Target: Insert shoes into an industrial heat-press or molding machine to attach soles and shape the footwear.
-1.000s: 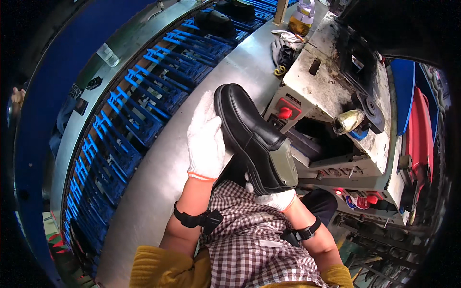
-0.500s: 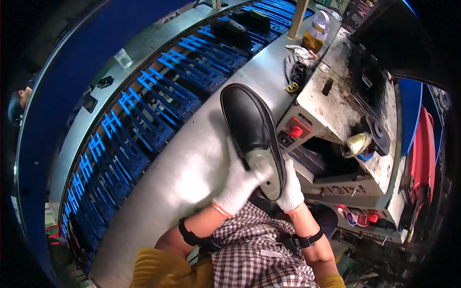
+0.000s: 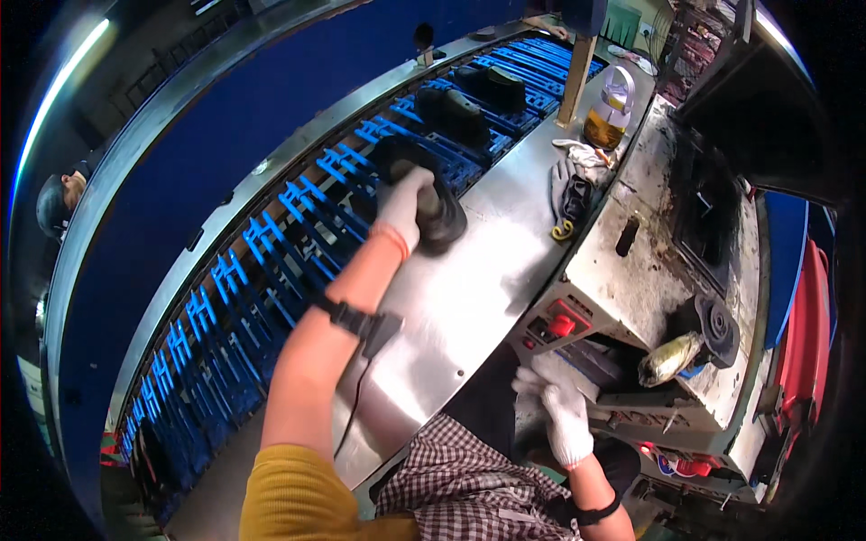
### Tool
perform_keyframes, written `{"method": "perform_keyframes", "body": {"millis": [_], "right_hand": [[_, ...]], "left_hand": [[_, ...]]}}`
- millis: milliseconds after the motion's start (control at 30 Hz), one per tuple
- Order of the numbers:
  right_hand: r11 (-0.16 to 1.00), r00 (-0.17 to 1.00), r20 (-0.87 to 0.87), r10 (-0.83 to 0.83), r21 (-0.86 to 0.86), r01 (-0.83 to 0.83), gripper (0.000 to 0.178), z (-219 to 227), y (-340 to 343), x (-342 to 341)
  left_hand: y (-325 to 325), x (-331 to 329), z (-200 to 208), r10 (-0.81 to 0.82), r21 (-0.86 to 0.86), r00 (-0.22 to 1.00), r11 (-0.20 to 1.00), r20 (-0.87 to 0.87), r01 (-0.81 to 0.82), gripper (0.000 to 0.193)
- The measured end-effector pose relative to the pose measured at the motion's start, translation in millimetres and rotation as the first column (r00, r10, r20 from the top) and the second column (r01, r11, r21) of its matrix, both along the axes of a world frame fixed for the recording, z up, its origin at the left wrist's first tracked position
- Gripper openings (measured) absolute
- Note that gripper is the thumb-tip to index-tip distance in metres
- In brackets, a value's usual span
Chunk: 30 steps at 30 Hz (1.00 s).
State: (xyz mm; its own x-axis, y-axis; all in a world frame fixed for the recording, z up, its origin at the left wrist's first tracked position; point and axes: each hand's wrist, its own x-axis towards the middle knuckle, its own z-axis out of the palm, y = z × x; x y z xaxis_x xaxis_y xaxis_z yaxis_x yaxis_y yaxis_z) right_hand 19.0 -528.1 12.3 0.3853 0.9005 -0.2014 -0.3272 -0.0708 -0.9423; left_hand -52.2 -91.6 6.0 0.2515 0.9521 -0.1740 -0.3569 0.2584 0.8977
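My left hand (image 3: 403, 207), in a white knit glove with an orange cuff, grips a black shoe (image 3: 442, 233) from above. The shoe is blurred. It lies over the inner edge of the blue slatted conveyor, partly above the metal ledge; whether it rests there I cannot tell. The last inside it is mostly covered by my hand. My right hand (image 3: 557, 410), gloved the same way, hangs near my lap beside the machine, fingers loosely spread and nothing in them. Farther along the conveyor sit more black shoes (image 3: 454, 114).
The blue-slatted conveyor (image 3: 271, 239) curves along my left, with a metal ledge (image 3: 478, 270) on my side. At right stands a stained machine (image 3: 622, 261) with a red switch (image 3: 564, 323). A jug of yellow liquid (image 3: 606, 122) and spare gloves (image 3: 586, 155) lie farther off. A person (image 3: 61, 203) is at far left.
My left hand has carried the shoe forward and left to the conveyor. My right hand has let go of it and drawn down to the right. The view has shifted slightly.
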Motion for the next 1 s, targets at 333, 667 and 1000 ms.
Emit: {"method": "perform_keyframes", "body": {"millis": [333, 667, 1000], "right_hand": [[0.958, 0.936, -0.21, -0.281, -0.116, 0.262, 0.069, -59, -59, 9], [0.97, 0.941, 0.256, -0.223, -0.037, 0.24, 0.058, -36, -74, 2], [0.663, -0.071, 0.696, -0.714, 0.706, 0.249, 0.028, 81, -60, 48]], "left_hand": [[116, 67, -18, 0.261, 0.22, 0.724, 0.963, -0.638, -0.153, 0.125], [-4, -12, -11, -0.12, 0.352, 0.628, 0.741, -0.769, 0.572, 0.095], [-55, -63, -9, 0.398, 0.519, 0.335, 0.7, -0.854, 0.49, 0.105]]}}
